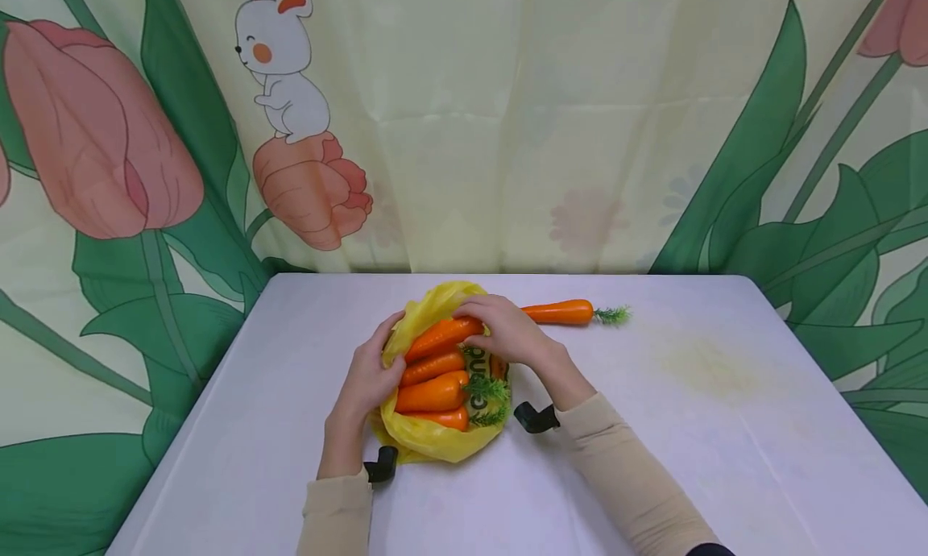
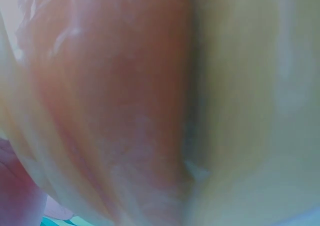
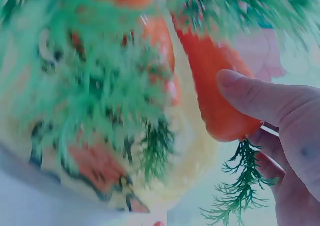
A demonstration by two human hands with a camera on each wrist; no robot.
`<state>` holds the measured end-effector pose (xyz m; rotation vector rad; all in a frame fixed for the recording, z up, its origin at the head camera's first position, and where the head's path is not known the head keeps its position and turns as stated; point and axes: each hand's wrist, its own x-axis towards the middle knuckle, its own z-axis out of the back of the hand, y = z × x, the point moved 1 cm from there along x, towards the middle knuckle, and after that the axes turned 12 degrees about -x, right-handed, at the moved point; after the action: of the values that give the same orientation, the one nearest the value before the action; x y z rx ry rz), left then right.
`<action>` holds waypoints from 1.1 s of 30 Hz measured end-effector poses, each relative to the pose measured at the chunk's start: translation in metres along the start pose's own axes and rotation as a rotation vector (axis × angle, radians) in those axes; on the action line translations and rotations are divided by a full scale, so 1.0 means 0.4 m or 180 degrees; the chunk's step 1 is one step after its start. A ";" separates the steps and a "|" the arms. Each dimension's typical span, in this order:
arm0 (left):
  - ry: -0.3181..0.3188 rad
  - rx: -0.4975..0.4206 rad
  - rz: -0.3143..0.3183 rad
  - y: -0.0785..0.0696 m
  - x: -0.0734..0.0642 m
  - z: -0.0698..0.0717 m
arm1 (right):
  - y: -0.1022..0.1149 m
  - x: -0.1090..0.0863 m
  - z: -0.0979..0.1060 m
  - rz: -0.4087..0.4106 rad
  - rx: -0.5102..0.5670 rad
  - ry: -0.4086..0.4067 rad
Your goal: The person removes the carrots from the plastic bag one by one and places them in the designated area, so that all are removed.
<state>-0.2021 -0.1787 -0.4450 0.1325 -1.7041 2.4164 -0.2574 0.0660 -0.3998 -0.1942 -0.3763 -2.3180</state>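
Observation:
A yellow plastic bag (image 1: pixel 435 445) lies open on the table, holding several orange toy carrots (image 1: pixel 432 393) with green leafy tops (image 1: pixel 487 389). My left hand (image 1: pixel 368 376) grips the bag's left rim, its thumb on the inner side. The left wrist view is blurred, with orange showing through the plastic (image 2: pixel 115 86). My right hand (image 1: pixel 503 328) pinches the thick leafy end of the uppermost carrot (image 1: pixel 440 338), whose other end points into the bag. In the right wrist view, thumb and fingers hold this carrot (image 3: pixel 212 81), its green sprig hanging below.
One more carrot (image 1: pixel 569 312) lies on the white table (image 1: pixel 689 443) behind my right hand, its leaves pointing right. A curtain (image 1: pixel 464 137) printed with tulips and a rabbit hangs at the table's far edge.

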 end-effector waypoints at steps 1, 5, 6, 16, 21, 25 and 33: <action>0.0005 -0.0004 -0.0011 0.001 0.001 0.001 | -0.005 -0.006 0.004 -0.0053 0.0023 -0.0021; 0.0008 -0.0002 0.0028 0.001 0.002 0.004 | -0.025 -0.033 0.016 -0.0199 0.0100 -0.0121; 0.0008 0.0001 0.0042 0.001 0.002 0.005 | -0.030 -0.040 0.018 -0.0231 0.0119 -0.0150; -0.0002 -0.0020 0.0161 -0.009 0.002 0.009 | -0.080 -0.105 0.026 -0.0551 0.0342 -0.0391; -0.0016 -0.0020 0.0148 -0.011 -0.001 0.012 | -0.099 -0.131 0.031 -0.0679 0.0425 -0.0415; -0.0009 -0.0010 0.0104 -0.006 0.000 0.013 | -0.118 -0.158 0.034 -0.0757 0.0435 -0.0442; -0.0031 0.0018 0.0077 -0.004 0.001 0.012 | -0.152 -0.207 0.041 -0.0897 0.0424 -0.0523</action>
<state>-0.2023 -0.1827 -0.4418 0.1253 -1.7128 2.4422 -0.2430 0.1672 -0.4179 -0.2821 -0.6763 -2.5488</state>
